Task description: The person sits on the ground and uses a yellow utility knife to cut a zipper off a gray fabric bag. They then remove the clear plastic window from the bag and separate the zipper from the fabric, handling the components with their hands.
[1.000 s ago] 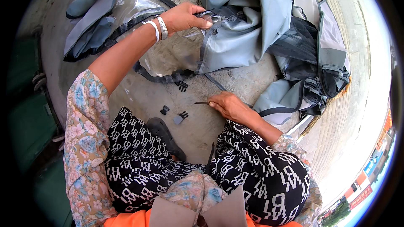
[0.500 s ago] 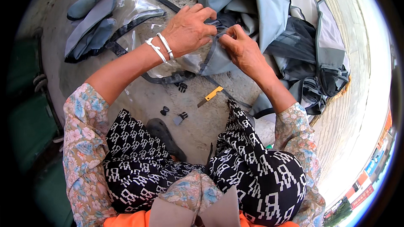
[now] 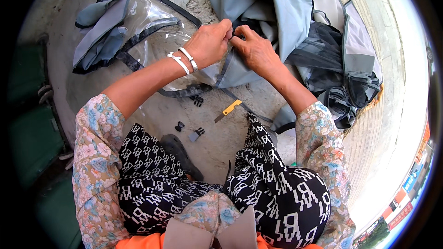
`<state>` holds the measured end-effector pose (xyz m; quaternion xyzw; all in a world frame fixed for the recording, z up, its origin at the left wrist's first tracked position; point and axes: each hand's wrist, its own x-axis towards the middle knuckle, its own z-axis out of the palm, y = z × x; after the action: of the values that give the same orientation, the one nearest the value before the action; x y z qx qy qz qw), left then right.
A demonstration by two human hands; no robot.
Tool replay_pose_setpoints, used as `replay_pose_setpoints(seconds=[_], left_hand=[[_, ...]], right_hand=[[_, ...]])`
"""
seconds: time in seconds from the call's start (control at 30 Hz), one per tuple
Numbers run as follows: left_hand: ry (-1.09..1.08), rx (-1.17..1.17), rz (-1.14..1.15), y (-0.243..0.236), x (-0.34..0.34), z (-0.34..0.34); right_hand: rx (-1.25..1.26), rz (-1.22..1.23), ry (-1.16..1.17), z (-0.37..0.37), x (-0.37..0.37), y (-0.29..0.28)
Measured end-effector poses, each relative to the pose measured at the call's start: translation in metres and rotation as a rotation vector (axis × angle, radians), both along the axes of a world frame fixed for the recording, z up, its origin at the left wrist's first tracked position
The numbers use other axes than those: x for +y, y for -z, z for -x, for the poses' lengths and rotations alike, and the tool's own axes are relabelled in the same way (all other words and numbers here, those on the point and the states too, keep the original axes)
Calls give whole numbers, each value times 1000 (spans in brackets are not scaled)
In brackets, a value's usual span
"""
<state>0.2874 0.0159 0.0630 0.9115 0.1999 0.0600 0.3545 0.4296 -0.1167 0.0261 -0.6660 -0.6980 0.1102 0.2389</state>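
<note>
Both my hands meet over the border between a clear plastic sheet with black edging (image 3: 152, 11) and a large grey fabric cover (image 3: 290, 14). My left hand (image 3: 210, 41), with two white bands at the wrist, is closed with its fingertips pinched. Close beside it, my right hand (image 3: 254, 48) pinches too, thumb against forefinger. A dark seam of the cover runs beneath them, and the fingers hide exactly what they grip. Below the hands lie a yellow-handled knife (image 3: 230, 106) and black plastic buckle pieces (image 3: 197, 100) on the concrete.
A grey buckle piece (image 3: 195, 134) and a small black clip (image 3: 179, 126) lie near my dark shoe (image 3: 177, 152). Folded black mesh (image 3: 318, 46) and more grey fabric heap at the right. Dark green material (image 3: 27, 133) stands along the left side.
My hands have come closer together and slightly lower in the picture. The left fingers, spread before, are now drawn into a pinch beside the right ones.
</note>
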Motion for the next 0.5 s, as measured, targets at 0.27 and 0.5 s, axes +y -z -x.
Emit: replay_pose_setpoints(seconds=[0.27, 0.5], left_hand=[[267, -51, 29, 10, 0, -9], [525, 173, -310, 1, 0, -15]], right_hand=[[88, 35, 77, 6, -41, -11], [451, -62, 115, 10, -45, -21]])
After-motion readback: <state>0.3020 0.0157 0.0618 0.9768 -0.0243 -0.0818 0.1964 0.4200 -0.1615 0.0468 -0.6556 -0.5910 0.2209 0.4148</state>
